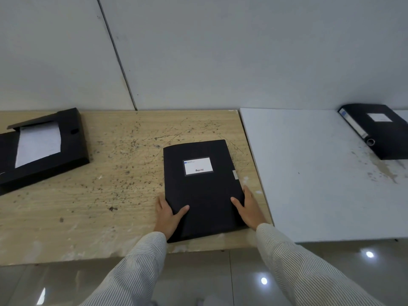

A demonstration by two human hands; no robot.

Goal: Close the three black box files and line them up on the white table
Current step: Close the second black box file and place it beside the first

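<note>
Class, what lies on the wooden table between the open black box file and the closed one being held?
Nothing: in the head view, only bare, speckled wooden table separates the open file from the held file.

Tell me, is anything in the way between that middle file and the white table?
Nothing visible. The middle file, gripped at its near end by the left hand and right hand, lies on the wooden table near its right edge. The adjoining stretch of white table is bare; another file sits far right.
</note>
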